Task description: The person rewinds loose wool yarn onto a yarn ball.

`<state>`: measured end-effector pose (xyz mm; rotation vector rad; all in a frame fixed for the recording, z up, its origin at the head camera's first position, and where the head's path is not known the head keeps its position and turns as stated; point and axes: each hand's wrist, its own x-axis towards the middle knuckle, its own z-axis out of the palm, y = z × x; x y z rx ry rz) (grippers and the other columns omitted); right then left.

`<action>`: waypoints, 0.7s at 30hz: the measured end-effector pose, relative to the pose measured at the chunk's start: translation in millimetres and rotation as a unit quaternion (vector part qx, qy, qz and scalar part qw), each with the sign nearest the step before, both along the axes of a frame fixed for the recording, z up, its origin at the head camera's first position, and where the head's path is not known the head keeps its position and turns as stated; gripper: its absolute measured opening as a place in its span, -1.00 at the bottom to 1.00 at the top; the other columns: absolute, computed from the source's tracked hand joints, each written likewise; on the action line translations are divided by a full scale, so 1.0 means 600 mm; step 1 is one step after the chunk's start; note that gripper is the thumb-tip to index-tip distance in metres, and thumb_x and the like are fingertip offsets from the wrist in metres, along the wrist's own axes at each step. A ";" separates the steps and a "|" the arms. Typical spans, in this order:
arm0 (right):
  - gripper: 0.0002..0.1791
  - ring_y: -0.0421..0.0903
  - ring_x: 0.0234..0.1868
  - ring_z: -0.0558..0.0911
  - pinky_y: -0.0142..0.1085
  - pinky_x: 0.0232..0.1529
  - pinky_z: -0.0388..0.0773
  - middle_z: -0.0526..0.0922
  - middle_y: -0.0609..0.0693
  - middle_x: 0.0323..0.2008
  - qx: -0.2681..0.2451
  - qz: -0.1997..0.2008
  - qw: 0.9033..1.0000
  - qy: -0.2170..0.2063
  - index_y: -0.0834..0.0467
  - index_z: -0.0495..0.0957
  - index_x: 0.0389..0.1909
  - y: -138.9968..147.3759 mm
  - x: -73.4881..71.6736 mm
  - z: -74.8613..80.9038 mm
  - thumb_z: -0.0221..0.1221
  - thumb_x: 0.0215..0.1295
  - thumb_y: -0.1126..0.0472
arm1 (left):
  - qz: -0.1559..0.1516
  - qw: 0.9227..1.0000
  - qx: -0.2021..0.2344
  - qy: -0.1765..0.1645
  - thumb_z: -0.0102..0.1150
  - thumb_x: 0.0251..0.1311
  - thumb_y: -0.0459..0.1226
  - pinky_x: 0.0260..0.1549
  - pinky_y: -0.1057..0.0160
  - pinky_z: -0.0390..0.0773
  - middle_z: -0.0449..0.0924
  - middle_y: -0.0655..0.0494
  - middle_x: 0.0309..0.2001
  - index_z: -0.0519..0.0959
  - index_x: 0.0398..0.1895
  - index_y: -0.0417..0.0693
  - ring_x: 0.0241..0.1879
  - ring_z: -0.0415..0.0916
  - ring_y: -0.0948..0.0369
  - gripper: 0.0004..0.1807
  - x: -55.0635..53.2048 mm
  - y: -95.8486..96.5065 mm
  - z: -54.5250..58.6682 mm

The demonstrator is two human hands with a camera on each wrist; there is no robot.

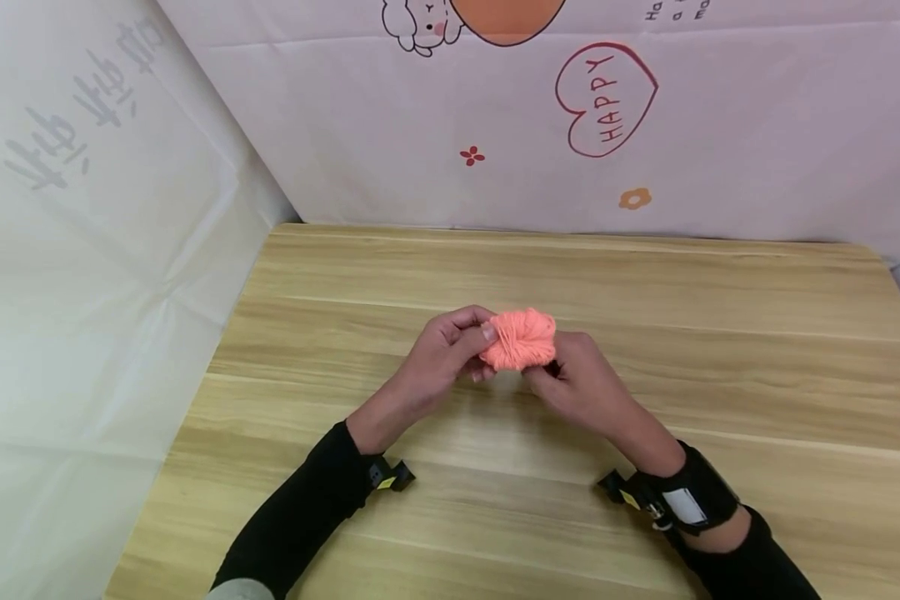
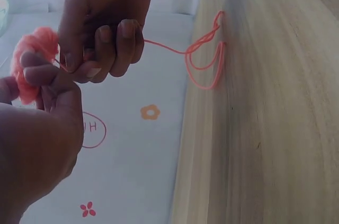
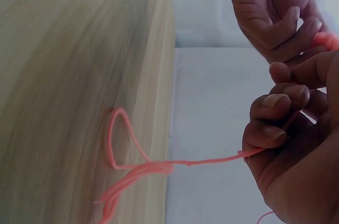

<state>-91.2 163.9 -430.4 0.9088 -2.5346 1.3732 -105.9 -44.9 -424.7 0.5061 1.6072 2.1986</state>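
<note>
A small ball of coral-pink yarn [image 1: 523, 340] is held above the wooden table, wound with a pinched middle. My left hand [image 1: 437, 360] grips its left side, thumb on the front and fingers behind. At the ball's right side is my right hand [image 1: 587, 382], its fingers curled round a strand of the yarn. In the left wrist view the strand [image 2: 164, 47] leaves the right hand and drops to loose loops [image 2: 218, 70] at the tabletop. The right wrist view shows the same strand [image 3: 212, 160] coming out from under the right hand's curled fingers.
The light wooden table [image 1: 495, 517] spreads beneath both hands. Behind it hangs a white printed cloth [image 1: 390, 133], and another white cloth [image 1: 120, 333] covers the left side. Each wrist wears a black band with a small camera [image 1: 393, 475].
</note>
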 end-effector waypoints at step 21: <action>-0.77 -0.27 -0.69 0.23 -0.39 -0.68 0.22 0.28 -0.17 -0.70 -0.008 -0.009 1.000 -0.001 -0.01 0.53 -0.36 0.014 0.000 0.045 0.05 0.42 0.37 | -0.164 0.983 -0.079 -0.002 0.15 0.29 -0.28 -0.74 0.28 0.40 0.53 -0.02 -0.59 0.51 -0.30 -0.33 -0.70 0.40 0.16 -0.79 0.011 0.006 -0.008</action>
